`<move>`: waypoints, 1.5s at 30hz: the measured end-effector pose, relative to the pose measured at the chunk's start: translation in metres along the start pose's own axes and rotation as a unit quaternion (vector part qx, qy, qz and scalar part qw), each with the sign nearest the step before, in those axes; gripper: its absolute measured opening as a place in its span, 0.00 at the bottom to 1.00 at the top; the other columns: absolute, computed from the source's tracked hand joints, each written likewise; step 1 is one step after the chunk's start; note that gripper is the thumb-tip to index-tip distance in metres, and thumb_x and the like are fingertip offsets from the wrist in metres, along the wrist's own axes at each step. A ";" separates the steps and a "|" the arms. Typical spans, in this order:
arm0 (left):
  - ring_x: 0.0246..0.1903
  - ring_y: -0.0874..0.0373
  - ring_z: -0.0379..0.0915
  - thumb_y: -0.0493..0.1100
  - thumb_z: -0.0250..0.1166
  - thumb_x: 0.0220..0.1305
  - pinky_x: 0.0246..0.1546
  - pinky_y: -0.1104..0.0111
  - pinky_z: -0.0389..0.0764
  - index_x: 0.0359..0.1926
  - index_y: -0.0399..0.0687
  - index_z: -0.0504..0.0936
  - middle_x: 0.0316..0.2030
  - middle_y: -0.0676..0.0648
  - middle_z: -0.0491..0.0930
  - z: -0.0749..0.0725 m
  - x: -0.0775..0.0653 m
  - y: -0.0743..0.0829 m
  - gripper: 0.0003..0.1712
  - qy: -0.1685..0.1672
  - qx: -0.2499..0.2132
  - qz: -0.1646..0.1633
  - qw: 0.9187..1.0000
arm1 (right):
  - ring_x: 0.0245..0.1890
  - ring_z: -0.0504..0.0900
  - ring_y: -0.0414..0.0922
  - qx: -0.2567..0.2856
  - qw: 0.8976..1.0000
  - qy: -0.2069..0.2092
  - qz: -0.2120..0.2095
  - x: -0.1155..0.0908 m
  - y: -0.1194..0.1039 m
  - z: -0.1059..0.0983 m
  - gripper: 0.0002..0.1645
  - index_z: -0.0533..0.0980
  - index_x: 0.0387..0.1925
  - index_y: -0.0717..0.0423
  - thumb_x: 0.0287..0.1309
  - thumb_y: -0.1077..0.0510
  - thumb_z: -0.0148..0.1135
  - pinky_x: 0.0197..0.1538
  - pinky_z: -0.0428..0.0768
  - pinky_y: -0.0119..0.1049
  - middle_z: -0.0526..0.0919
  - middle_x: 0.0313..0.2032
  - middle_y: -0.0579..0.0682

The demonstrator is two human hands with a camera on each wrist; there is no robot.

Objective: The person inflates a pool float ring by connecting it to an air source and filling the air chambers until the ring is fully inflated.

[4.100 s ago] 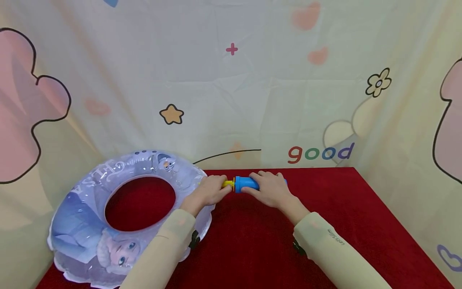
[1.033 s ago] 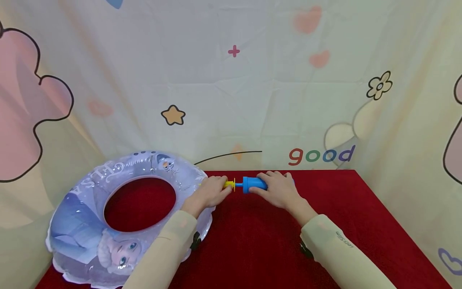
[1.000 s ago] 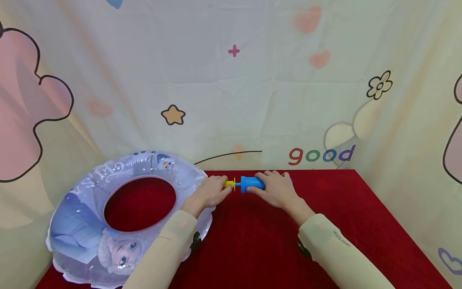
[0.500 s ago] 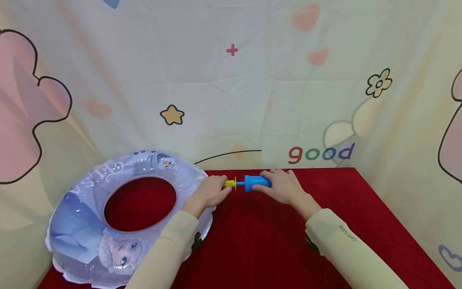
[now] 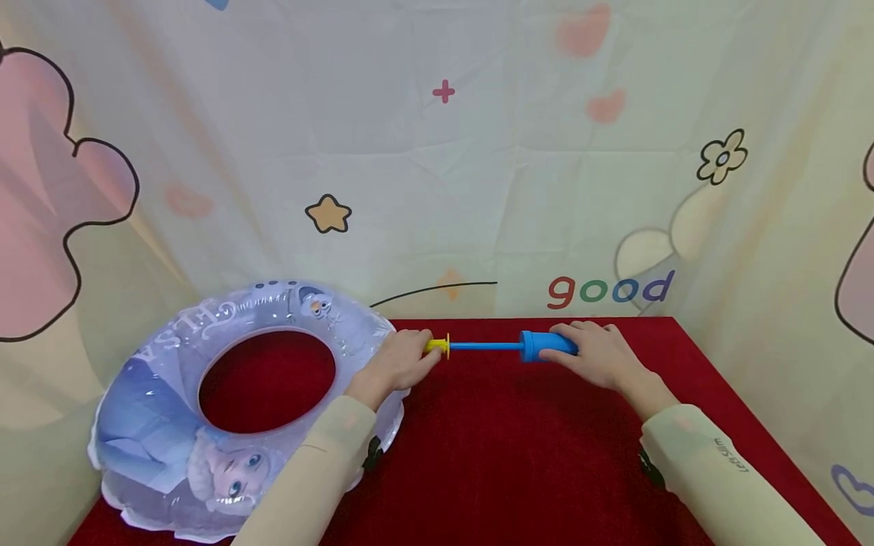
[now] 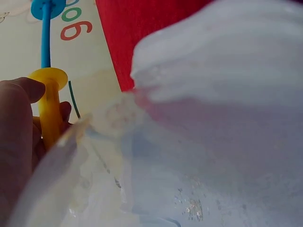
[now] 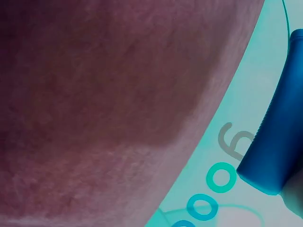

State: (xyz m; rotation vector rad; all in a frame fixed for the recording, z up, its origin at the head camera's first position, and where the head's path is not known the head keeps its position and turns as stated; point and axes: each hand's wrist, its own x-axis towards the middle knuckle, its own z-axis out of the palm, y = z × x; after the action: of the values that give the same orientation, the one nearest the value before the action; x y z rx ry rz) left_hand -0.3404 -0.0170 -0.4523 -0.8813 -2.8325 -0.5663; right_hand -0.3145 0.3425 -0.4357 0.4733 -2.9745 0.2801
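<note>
A hand air pump is stretched sideways between my two hands in the head view. My left hand (image 5: pixel 399 362) grips its yellow handle (image 5: pixel 437 346), beside the swim ring's right edge. From there a thin blue rod (image 5: pixel 485 346) runs level to the blue barrel (image 5: pixel 546 346), which my right hand (image 5: pixel 601 355) holds with fingers wrapped over it. The left wrist view shows the thumb and fingers around the yellow handle (image 6: pixel 50 106). At the right edge of the right wrist view, the blue barrel (image 7: pixel 279 118) is partly cut off.
An inflated pale purple swim ring (image 5: pixel 153 425) with cartoon prints lies at the left, partly under my left forearm. Red cloth (image 5: pixel 505 455) covers the table. A printed curtain (image 5: pixel 423 189) with the word "good" hangs behind and at both sides.
My right hand has moved right with the blue barrel, drawing out far more of the rod. My left hand has stayed nearly still on the yellow handle.
</note>
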 end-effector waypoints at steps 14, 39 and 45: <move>0.37 0.50 0.74 0.49 0.48 0.74 0.41 0.58 0.70 0.32 0.49 0.70 0.25 0.51 0.70 0.001 0.002 0.002 0.13 -0.021 0.037 -0.008 0.999 | 0.55 0.77 0.57 -0.016 0.999 0.020 -0.025 0.018 -0.060 0.018 0.40 0.75 0.67 0.52 0.65 0.31 0.59 0.52 0.70 0.58 0.80 0.57 0.58; 0.39 0.51 0.73 0.53 0.47 0.73 0.42 0.59 0.69 0.33 0.50 0.71 0.28 0.51 0.70 -0.002 0.002 0.007 0.15 -0.029 0.047 -0.041 0.998 | 0.52 0.78 0.56 0.006 1.000 0.018 -0.022 0.008 -0.028 0.007 0.40 0.77 0.63 0.52 0.63 0.29 0.59 0.51 0.70 0.57 0.81 0.55 0.57; 0.36 0.53 0.71 0.53 0.47 0.72 0.40 0.60 0.69 0.31 0.50 0.70 0.26 0.51 0.70 -0.002 0.001 0.007 0.16 -0.024 0.042 -0.039 0.998 | 0.53 0.78 0.59 0.012 1.000 0.016 -0.012 -0.005 -0.001 -0.002 0.40 0.77 0.63 0.54 0.64 0.29 0.60 0.53 0.69 0.63 0.81 0.56 0.60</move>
State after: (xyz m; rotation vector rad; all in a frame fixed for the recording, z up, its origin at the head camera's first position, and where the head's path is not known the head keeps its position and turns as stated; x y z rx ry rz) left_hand -0.3376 -0.0120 -0.4476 -0.7827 -2.9214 -0.4366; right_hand -0.3087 0.3431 -0.4347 0.5028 -2.9343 0.3177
